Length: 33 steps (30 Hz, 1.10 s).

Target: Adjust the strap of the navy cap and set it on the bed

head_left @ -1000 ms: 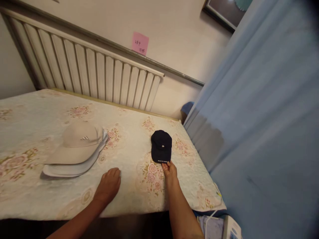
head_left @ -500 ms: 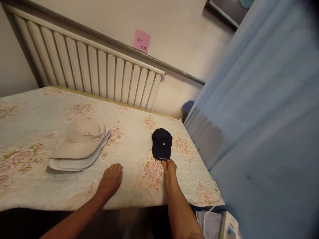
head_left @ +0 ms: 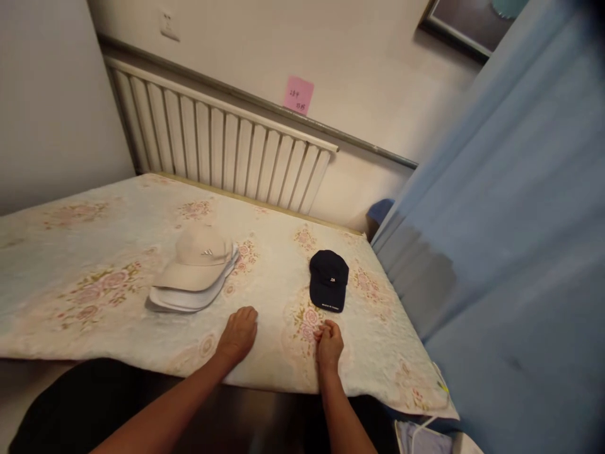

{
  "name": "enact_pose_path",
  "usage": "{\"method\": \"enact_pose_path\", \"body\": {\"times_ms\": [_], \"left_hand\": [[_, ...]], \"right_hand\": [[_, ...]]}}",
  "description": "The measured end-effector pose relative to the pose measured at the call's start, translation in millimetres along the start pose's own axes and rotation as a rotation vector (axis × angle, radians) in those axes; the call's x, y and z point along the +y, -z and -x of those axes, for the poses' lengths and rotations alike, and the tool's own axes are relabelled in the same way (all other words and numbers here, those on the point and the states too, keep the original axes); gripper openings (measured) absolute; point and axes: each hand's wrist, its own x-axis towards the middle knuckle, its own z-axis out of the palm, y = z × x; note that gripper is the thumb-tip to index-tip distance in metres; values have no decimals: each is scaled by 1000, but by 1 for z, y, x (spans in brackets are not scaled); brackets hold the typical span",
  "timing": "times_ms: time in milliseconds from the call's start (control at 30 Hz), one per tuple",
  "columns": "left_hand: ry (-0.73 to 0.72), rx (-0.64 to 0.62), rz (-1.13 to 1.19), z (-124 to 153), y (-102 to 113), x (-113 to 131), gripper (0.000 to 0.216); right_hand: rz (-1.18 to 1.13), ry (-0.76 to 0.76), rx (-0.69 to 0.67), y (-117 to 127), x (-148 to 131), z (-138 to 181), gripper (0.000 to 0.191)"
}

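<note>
A small dark navy cap lies on the floral bedspread, its brim toward me. My right hand rests on the cover just short of that brim, fingers loosely curled, holding nothing. My left hand lies palm down on the cover near the front edge. Left of centre sits a beige cap stacked on top of a white cap.
A white slatted radiator runs along the wall behind the bed, with a pink sticky note above it. A blue curtain hangs along the right side. Some white items lie on the floor at the lower right.
My right hand has let go of the navy cap's brim and drawn back toward me. The view has shifted, showing more of the wall on the left.
</note>
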Motion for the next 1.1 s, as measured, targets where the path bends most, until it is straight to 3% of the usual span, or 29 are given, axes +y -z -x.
{"method": "enact_pose_path", "body": {"times_ms": [300, 500, 633, 800, 1100], "left_hand": [[127, -16, 370, 1, 9, -16, 19], [424, -25, 781, -4, 36, -45, 18], [643, 63, 1023, 0, 70, -63, 23], [810, 218, 1223, -3, 108, -78, 18], [948, 355, 1516, -13, 115, -92, 6]], "right_hand": [[252, 238, -111, -8, -4, 46, 14], [328, 331, -143, -8, -8, 47, 17], [366, 362, -135, -8, -7, 47, 18], [446, 396, -140, -9, -6, 48, 19], [600, 429, -162, -8, -6, 48, 25]]}}
